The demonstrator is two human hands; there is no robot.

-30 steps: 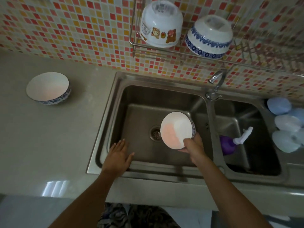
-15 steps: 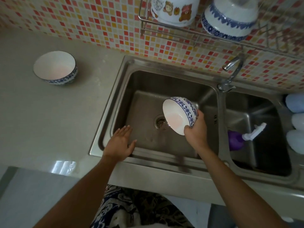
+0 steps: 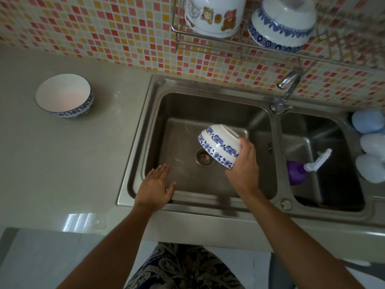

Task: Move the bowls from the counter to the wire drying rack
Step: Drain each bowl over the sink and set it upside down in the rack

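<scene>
A white bowl with blue flowers (image 3: 218, 148) is tipped mouth-down over the sink. A matching bowl (image 3: 64, 95) stands upright on the table. The wire drying rack (image 3: 210, 43) (wall-mounted) carries two upturned bowls (image 3: 282, 24).

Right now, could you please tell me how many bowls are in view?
4: one on the counter, one in the right hand over the sink, two upside down on the wire rack. More may lie out of frame.
</scene>
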